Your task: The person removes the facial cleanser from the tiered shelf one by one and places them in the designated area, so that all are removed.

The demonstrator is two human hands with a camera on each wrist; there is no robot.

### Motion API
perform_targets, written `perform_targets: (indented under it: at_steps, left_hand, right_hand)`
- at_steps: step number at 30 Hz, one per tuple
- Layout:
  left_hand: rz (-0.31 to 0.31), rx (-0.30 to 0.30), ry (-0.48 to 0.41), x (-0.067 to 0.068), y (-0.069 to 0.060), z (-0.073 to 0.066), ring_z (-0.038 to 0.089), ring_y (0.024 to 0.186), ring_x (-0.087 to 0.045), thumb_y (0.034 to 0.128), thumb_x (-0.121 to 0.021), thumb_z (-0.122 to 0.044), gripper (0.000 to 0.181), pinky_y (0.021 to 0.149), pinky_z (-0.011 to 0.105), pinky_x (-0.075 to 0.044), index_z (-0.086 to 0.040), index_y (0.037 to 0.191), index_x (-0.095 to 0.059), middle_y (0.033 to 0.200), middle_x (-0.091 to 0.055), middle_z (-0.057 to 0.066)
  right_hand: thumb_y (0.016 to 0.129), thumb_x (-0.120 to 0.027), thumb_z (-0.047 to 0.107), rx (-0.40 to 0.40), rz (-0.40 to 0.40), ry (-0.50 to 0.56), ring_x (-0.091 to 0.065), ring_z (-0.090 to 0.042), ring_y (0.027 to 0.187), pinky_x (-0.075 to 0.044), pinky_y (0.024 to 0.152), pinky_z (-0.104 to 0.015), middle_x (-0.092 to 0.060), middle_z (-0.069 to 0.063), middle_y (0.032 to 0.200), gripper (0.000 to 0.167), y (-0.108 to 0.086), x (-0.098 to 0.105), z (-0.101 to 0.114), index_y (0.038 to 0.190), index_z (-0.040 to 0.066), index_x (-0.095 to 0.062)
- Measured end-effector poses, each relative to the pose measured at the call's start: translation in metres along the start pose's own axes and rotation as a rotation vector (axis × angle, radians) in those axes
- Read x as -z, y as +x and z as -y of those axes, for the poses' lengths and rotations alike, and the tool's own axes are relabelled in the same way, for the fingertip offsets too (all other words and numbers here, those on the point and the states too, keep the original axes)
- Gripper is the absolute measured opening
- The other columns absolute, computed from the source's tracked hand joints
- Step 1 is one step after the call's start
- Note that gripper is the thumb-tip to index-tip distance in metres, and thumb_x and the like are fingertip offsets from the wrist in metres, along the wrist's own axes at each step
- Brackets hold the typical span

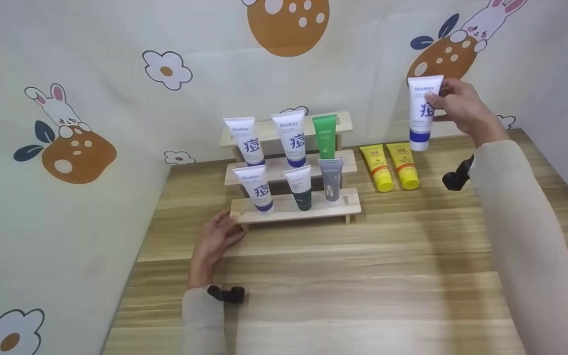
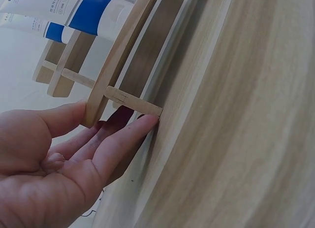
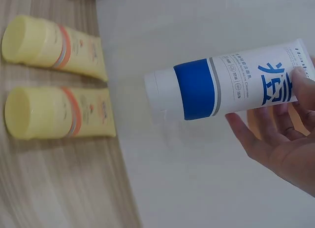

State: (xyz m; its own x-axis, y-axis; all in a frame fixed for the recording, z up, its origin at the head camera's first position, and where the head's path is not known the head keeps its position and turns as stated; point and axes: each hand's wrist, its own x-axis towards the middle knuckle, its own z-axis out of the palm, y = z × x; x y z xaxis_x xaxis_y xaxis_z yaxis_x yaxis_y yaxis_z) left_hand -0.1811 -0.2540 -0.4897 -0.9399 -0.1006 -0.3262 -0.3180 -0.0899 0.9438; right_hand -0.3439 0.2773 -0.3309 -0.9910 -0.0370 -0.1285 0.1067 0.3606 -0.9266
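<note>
My right hand (image 1: 464, 106) holds a white squeeze tube with a blue band (image 1: 420, 123) by its upper part, thumb across the front. The tube hangs cap down in the air, above and behind two yellow tubes (image 3: 56, 112) on the table. At the left end of a three-tier wooden display rack (image 1: 308, 213), my left hand (image 1: 216, 240) grips the lowest tier; its thumb presses the shelf's end and its fingers reach the leg (image 2: 133, 101). On that tier stand a white-and-blue tube (image 1: 257, 190), a white-and-green tube (image 1: 300, 187) and a grey tube (image 1: 332, 180).
On the middle tier stand two more white-and-blue tubes (image 1: 291, 138) and a green tube (image 1: 325, 135). The rack's top tier (image 1: 345, 121) is behind them. A patterned cloth wall (image 1: 205, 113) closes off the back and sides of the wood-grain table (image 1: 343, 276).
</note>
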Motion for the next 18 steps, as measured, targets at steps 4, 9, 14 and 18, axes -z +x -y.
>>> perform_targets:
  at_steps: [4, 9, 14, 18]
  left_hand:
    - [0.006, 0.006, -0.009, 0.001, 0.001, -0.001, 0.023, 0.110, -0.065, 0.1054, -0.048, -0.009, 0.049, 0.100, 0.036, -0.060, -0.001, 0.152, -0.036, 0.137, -0.053, 0.027]
    - [-0.001, 0.008, -0.004, 0.001, 0.001, -0.002, 0.025, 0.111, -0.065, 0.1052, -0.048, -0.010, 0.050, 0.101, 0.037, -0.060, -0.001, 0.153, -0.035, 0.139, -0.052, 0.028]
    - [0.003, 0.006, -0.006, 0.000, 0.001, -0.001, 0.031, 0.119, -0.062, 0.1047, -0.049, -0.010, 0.050, 0.102, 0.038, -0.059, -0.002, 0.152, -0.036, 0.143, -0.050, 0.029]
    - [0.013, 0.002, -0.009, 0.001, 0.001, 0.000, 0.035, 0.124, -0.059, 0.1047, -0.048, -0.009, 0.050, 0.104, 0.040, -0.058, -0.002, 0.152, -0.036, 0.145, -0.048, 0.030]
  right_hand:
    - [0.101, -0.053, 0.044, -0.043, 0.001, -0.029, -0.049, -0.024, 0.126, -0.041, 0.119, -0.056, -0.050, 0.008, 0.124, 0.064, 0.001, 0.009, -0.022, 0.154, 0.016, -0.031]
    - [0.101, -0.051, 0.045, -0.095, -0.017, -0.035, -0.052, -0.020, 0.121, -0.043, 0.119, -0.053, -0.051, 0.004, 0.124, 0.065, 0.003, 0.012, -0.051, 0.153, 0.012, -0.031]
    - [0.100, -0.054, 0.044, -0.139, -0.075, -0.043, -0.057, -0.014, 0.109, -0.049, 0.114, -0.045, -0.053, 0.000, 0.122, 0.071, 0.004, 0.012, -0.074, 0.155, 0.006, -0.030]
    - [0.097, -0.059, 0.047, -0.186, -0.118, -0.048, -0.060, -0.013, 0.105, -0.055, 0.106, -0.036, -0.055, -0.003, 0.123, 0.078, 0.007, 0.011, -0.086, 0.156, 0.005, -0.029]
